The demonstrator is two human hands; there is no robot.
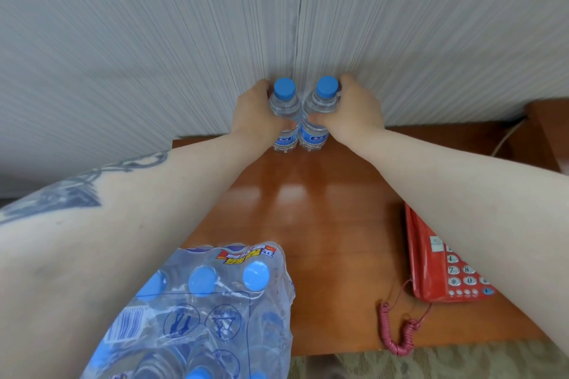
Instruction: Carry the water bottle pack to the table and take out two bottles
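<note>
Pale ribbed wall (154, 40) behind glossy wooden table (323, 209); patterned floor (431, 360), perhaps carpet, along near edge.

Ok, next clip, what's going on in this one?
A person has two water bottles standing side by side at the far edge of a wooden table, by the wall. The left hand grips the left bottle and the right hand grips the right bottle. The plastic-wrapped bottle pack sits at the near edge, a red telephone to its right.
</note>
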